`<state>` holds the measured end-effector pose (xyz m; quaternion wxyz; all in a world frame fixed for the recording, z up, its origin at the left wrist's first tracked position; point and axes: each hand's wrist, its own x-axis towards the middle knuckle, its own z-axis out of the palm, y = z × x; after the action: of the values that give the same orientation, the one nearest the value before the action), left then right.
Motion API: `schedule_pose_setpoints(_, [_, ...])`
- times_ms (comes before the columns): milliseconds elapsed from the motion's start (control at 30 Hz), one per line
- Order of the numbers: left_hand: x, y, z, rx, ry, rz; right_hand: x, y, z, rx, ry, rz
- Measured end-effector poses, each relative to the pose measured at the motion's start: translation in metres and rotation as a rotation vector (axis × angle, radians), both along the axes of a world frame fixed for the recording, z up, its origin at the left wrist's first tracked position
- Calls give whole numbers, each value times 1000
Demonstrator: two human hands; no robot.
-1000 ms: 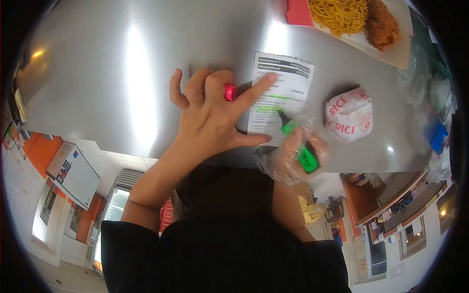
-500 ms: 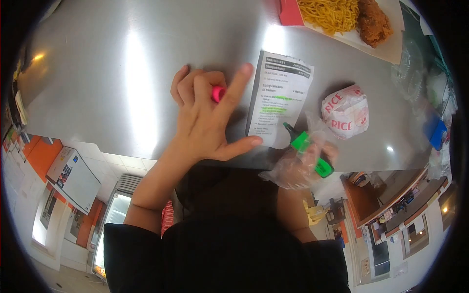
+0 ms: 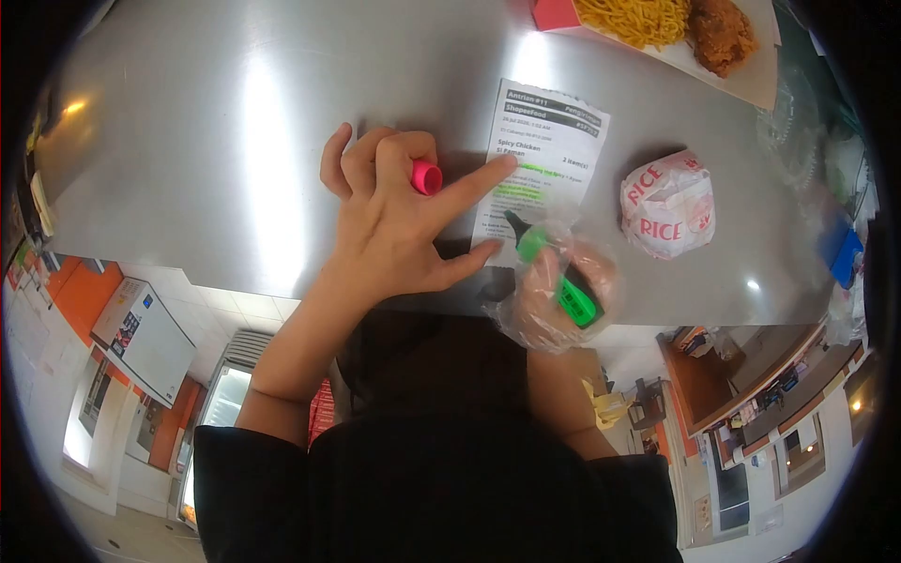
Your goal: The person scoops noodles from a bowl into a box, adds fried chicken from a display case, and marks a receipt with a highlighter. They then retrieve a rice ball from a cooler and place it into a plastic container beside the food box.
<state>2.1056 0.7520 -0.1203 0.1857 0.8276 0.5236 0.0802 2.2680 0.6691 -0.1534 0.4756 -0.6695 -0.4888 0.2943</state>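
Observation:
A printed receipt (image 3: pixel 572 131) with green highlighted lines lies on the metal counter. My left hand (image 3: pixel 385 206) rests at its left side, index fingertip and thumb on the paper. The curled fingers of that hand hold a small pink cylinder (image 3: pixel 428 177), its round end showing. In a clear plastic glove, my right hand (image 3: pixel 554 291) grips a green highlighter (image 3: pixel 579 302). The highlighter's dark tip is over the lower part of the receipt, near the printed lines.
A rice packet in printed white paper (image 3: pixel 667 205) sits right of the receipt. At the top right, a box (image 3: pixel 556 15) holds noodles (image 3: pixel 633 21) and fried chicken (image 3: pixel 721 36). Clear plastic and a blue object (image 3: pixel 843 258) are at the right edge. The metal counter (image 3: pixel 169 169) ends near my body.
My right hand moved left and slightly up, bringing the highlighter tip over the receipt. My left index finger shifted right and down onto the paper. The receipt moved slightly upward.

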Motion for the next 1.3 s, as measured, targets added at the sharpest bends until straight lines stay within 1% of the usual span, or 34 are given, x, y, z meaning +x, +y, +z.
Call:
schedule_pose_setpoints(33, [0,0,0,-3,2,2,-3,5,0,85,-34,-18])
schedule_pose_setpoints(167, [1,1,3,-6,-6,9,-3,13,7,122,11,-23])
schedule_pose_setpoints(233, [0,1,3,-24,-6,18,-3,18,13,158,-174,97])
schedule_pose_setpoints(267, [0,0,3,-27,-8,20,-2,20,16,155,-175,99])
schedule_pose_setpoints(333, [-1,0,2,-43,-19,31,-2,25,19,160,-351,197])
schedule_pose_setpoints(367, [-1,-1,2,-44,-18,31,0,25,18,171,-359,198])
schedule_pose_setpoints(500, [0,1,2,-4,2,21,-1,16,10,122,-170,71])
schedule_pose_setpoints(667, [-1,1,-1,-4,-7,19,0,16,13,88,-154,162])
schedule_pose_setpoints(733, [-2,0,-3,12,-5,7,-4,15,12,73,-158,87])
schedule_pose_setpoints(967, [0,0,-3,51,-38,15,11,-1,9,85,-41,56])
schedule_pose_setpoints(1000, [0,0,-2,43,-41,14,12,3,12,91,-43,58])
schedule_pose_setpoints(1067, [2,0,-1,36,-45,13,12,15,23,146,-163,263])
schedule_pose_setpoints(1100, [3,-1,0,19,-50,16,13,16,22,147,-162,262])
schedule_pose_setpoints(1167, [2,-1,0,-1,-50,16,15,15,20,230,-297,261])
schedule_pose_setpoints(1200, [1,-2,-2,31,-49,-4,15,7,16,228,-294,259])
schedule_pose_setpoints(1267, [-1,-1,-2,71,-50,-25,16,-12,6,75,-27,-79])
schedule_pose_setpoints(1300, [-2,-2,1,31,-158,42,17,-14,2,44,62,-206])
